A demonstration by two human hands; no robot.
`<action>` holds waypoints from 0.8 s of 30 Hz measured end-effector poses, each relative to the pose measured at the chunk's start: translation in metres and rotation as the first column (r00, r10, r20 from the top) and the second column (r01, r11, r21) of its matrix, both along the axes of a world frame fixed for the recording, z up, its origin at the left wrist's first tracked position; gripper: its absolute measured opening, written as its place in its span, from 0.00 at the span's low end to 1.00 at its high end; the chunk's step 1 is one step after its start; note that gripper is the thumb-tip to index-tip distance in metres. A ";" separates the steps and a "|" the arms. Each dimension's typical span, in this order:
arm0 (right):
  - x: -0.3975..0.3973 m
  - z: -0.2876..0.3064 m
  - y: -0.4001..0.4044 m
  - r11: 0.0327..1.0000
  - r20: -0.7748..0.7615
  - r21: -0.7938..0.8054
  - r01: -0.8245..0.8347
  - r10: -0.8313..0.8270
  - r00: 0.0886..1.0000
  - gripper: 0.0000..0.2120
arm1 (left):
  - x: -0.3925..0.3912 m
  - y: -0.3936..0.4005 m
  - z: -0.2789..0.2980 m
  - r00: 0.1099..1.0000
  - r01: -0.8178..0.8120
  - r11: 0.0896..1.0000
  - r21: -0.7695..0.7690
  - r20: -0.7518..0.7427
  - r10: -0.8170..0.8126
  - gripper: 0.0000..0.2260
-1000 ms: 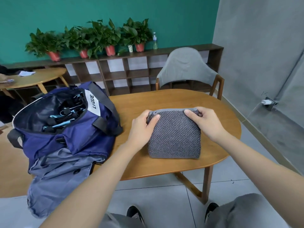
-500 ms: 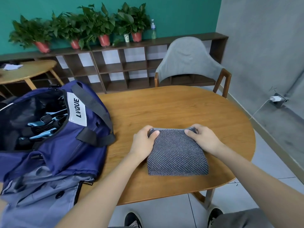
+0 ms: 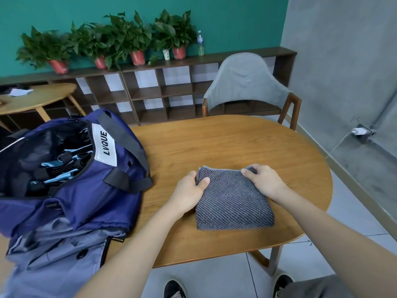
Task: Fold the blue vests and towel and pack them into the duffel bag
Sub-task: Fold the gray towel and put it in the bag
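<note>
A grey-blue striped towel [image 3: 233, 203], folded into a thick square, lies on the oval wooden table [image 3: 225, 145]. My left hand [image 3: 189, 193] grips its far left corner, thumb on top. My right hand [image 3: 265, 181] grips the far right corner, fingers curled over the edge. To the left stands the navy duffel bag [image 3: 86, 190], open, with dark and light-blue straps visible inside. A blue-grey vest [image 3: 53, 261] with dark buttons hangs over the table's near left edge, partly under the bag.
A grey chair [image 3: 245, 82] stands behind the table. A low shelf [image 3: 150, 91] with several potted plants lines the green wall. A second wooden table [image 3: 36, 97] is at the far left. A charger and cable [image 3: 356, 132] sit by the right wall.
The view has shifted to the right and downward, so the towel and hands now sit lower right. Both hands keep their grip on the towel's far corners; the towel looks slightly more turned.
</note>
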State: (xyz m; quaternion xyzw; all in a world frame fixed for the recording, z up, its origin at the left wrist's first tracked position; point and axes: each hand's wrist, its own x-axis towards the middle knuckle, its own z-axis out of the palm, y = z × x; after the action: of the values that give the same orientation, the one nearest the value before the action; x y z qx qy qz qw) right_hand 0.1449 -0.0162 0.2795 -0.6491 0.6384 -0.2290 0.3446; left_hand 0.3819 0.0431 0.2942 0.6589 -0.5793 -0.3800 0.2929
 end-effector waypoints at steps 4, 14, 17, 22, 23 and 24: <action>0.003 0.003 0.003 1.000 0.005 0.002 0.024 -0.024 1.000 0.17 | 0.002 0.013 0.012 0.927 0.150 0.977 0.151 -0.365 -0.086 0.18; 0.006 0.012 0.007 0.997 -0.004 -0.062 0.049 -0.049 0.999 0.11 | -0.006 0.032 -0.003 0.990 0.037 0.997 -0.070 -0.135 -0.047 0.12; 0.009 0.011 0.008 0.997 -0.013 -0.059 0.053 -0.054 0.998 0.12 | -0.011 0.038 0.001 0.992 0.057 0.995 -0.081 0.115 -0.048 0.14; 0.010 0.009 0.007 0.996 -0.005 -0.060 0.059 -0.059 0.998 0.15 | -0.016 0.042 -0.003 0.967 0.034 0.981 -0.189 0.254 0.016 0.17; 0.010 0.009 0.007 0.996 -0.006 -0.058 0.063 -0.064 0.998 0.15 | -0.016 0.041 -0.005 0.979 0.019 0.982 -0.189 0.202 0.020 0.17; 0.010 0.008 0.007 0.996 -0.010 -0.057 0.069 -0.069 0.998 0.15 | -0.016 0.041 -0.007 0.990 0.005 0.984 -0.180 0.142 0.021 0.16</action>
State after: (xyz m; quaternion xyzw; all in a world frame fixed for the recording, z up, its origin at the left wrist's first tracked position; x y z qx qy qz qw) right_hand 0.1550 -0.0094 0.2879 -0.6375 0.6556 -0.2551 0.3142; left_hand 0.3658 0.0842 0.2875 0.6577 -0.6281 -0.2769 0.3104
